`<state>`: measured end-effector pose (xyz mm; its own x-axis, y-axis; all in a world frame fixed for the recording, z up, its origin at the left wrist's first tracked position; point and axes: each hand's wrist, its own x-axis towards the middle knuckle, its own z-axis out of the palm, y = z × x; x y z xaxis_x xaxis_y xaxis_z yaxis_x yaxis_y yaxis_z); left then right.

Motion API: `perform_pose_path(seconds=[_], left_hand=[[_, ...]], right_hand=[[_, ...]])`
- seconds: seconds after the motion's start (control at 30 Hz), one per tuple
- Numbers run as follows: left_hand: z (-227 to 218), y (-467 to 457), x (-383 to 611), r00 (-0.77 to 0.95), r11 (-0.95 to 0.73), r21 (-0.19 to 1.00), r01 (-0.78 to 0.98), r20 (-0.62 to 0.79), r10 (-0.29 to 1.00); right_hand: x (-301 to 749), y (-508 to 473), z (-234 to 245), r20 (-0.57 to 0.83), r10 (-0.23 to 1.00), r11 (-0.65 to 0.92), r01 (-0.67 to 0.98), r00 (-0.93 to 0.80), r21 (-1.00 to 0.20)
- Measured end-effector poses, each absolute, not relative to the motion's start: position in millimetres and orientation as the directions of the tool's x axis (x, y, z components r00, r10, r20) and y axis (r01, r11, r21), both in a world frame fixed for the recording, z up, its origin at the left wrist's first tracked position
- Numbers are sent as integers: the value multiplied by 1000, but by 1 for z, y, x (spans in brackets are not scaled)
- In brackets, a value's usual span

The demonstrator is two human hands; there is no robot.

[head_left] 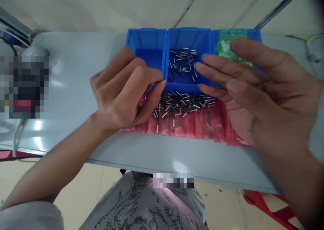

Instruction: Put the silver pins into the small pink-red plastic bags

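On the grey table (pixel 76 64), my left hand (pixel 124 91) curls beside the rivets (pixel 182 103); I cannot tell if it holds any. My right hand (pixel 255 88) hovers flat, holding nothing.

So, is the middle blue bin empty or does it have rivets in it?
Partly filled: the middle blue bin holds a thin scatter of rivets, with bare blue floor showing between them.

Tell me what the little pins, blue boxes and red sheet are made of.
The little pins look like metal: silvery and shiny. The blue boxes seem hard, smooth plastic. The red sheet looks like thin plastic film, see-through and wrinkled.
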<state>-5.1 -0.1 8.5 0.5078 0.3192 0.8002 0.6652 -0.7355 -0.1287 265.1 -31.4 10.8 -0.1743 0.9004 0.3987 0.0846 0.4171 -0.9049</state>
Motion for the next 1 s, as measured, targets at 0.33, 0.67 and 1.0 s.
perform_pose_path(seconds=[0.33,0.67,1.0], left_hand=[[-6,11,-9,713,-822,-39,569,521,469],[-11,10,-10,699,-819,-39,572,545,462],[-1,-5,3,705,-867,-159,473,658,264]], right_hand=[[272,-28,1,467,348,869,466,-813,165],[269,-30,-8,566,368,876,479,-738,55],[263,-39,3,716,586,777,515,-380,-362]])
